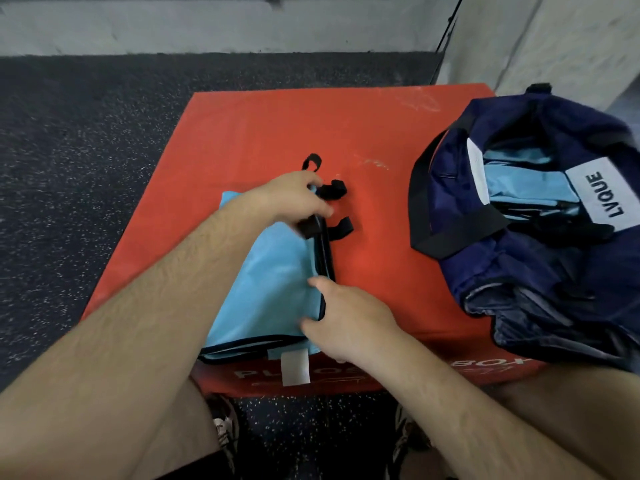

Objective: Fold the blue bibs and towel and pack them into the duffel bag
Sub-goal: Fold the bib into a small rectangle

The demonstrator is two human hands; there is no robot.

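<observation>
On duffel bag (540, 271): LVQUE label (604, 195).

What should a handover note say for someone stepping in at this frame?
Left hand: grips the blue bib at its far strap end.
Right hand: pinches the bib's near right edge.
The bib lies partly folded on the red box; the duffel bag stands open to the right.
Done: light blue folded items already in the bag.
Left: finish this fold, pack it. I cannot tell which is the towel.
</observation>
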